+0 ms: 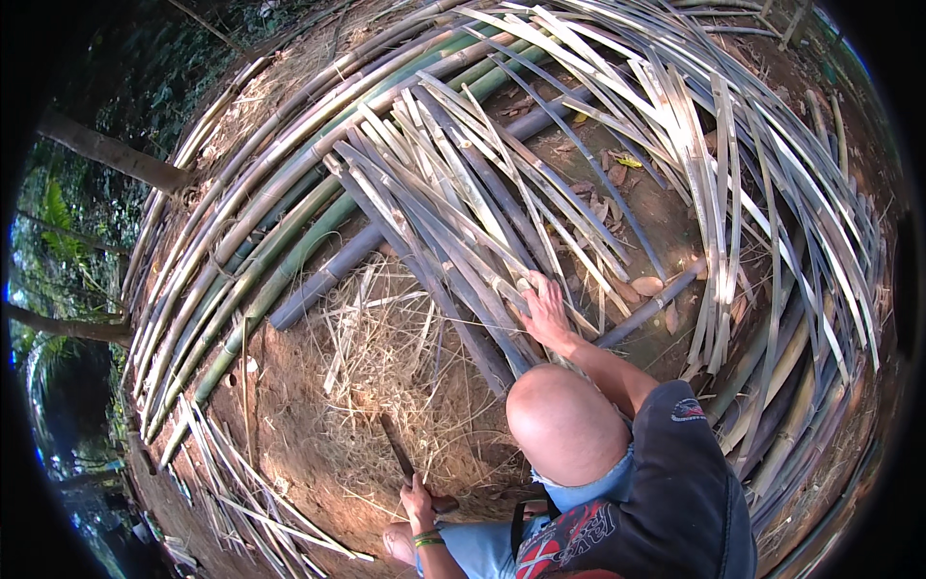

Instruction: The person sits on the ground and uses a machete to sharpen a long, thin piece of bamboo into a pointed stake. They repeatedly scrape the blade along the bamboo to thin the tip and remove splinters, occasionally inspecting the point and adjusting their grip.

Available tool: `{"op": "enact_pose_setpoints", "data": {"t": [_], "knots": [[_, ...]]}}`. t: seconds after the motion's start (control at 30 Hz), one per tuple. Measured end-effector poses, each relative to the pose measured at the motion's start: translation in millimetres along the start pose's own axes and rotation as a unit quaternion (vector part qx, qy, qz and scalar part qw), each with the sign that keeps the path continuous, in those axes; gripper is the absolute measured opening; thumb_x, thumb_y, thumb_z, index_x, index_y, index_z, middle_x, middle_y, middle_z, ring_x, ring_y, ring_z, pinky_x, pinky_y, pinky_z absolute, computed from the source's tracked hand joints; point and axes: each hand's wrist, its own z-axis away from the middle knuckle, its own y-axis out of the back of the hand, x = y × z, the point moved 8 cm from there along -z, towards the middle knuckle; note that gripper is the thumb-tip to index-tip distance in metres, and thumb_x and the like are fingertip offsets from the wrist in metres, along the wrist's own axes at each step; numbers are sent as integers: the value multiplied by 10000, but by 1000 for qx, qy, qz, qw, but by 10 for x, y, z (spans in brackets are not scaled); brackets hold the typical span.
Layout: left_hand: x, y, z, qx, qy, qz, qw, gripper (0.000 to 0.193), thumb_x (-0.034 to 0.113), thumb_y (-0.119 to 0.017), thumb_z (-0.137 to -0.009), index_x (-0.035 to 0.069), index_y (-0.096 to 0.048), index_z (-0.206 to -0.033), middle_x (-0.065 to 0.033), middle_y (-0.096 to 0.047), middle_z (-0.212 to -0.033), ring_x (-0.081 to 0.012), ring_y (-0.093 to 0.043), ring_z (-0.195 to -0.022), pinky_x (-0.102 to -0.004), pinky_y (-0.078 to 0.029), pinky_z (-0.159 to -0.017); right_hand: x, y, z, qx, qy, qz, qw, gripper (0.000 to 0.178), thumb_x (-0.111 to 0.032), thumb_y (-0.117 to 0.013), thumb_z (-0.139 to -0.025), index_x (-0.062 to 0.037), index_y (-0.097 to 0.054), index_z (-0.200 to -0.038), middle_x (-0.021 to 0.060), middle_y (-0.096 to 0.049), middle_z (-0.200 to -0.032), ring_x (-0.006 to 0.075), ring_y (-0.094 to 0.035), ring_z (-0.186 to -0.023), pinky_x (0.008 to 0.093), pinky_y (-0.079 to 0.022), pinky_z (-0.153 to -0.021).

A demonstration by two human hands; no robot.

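Here, left hand (417, 504) grips flat-bladed knife (396, 446); right hand (546, 311) on slender split bamboo (479, 267).

Smooth bamboo poles (289, 265), matt metal blade (396, 446)

Worn at head height above the fingers (542, 289) of the right hand (550, 318), the camera faces steeply down at the bare soil (299, 415), with the left hand (417, 504) low and to the left of those fingers. It sits closer to the dark sleeve (675, 429) and bent knee (567, 429), both on the near side of the right fingers and large in view. Its wide fisheye lens (long edges curve toward the rim) takes in bamboo poles (260, 203) beyond the fingers and tree trunks (111, 151) farther left.
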Motion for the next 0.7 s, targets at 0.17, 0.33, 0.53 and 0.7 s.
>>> {"op": "enact_pose_setpoints", "data": {"t": [0.17, 0.33, 0.53, 0.7], "knots": [[-7, 12, 25, 3, -3, -10, 1000, 272, 270, -570, -971, 28, -518, -859, -33, -503, -595, -155, -515, -459, -305, -431, -420, -59, -37, 6, -5, -26, -15, 1000, 421, -119, -750, -747, -13, -537, -1093, 208, -300, -1436, 402, -297, -1374, 630, -224, -1128], [-5, 8, 22, 26, -15, 17, 999, 268, 251, -574, -960, 31, -523, -816, -34, -514, -592, -159, -508, -442, -307, -423, -420, -166, 3, 7, 10, 1, -41, 999, 381, -125, -744, -750, -7, -549, -1055, 201, -365, -1399, 414, -354, -1321, 603, -266, -1098], [-249, 50, -185, 31, -20, 5, 999, 249, 247, -594, -962, 18, -513, -907, -56, -511, -611, -183, -522, -478, -334, -446, -431, -318, 133, -359, 2, 0, -126, 992, 389, -111, -754, -723, 41, -574, -1032, 192, -499, -1267, 388, -532, -1136, 463, -433, -972], [-264, 87, -154, 34, -23, 5, 999, 332, 289, -613, -939, -33, -590, -862, -73, -592, -665, -175, -567, -541, -335, -459, -501, -388, 434, -729, 43, 22, -124, 991, 380, -103, -743, -743, 48, -553, -1035, 184, -536, -1220, 359, -560, -1111, 408, -451, -950]]}}
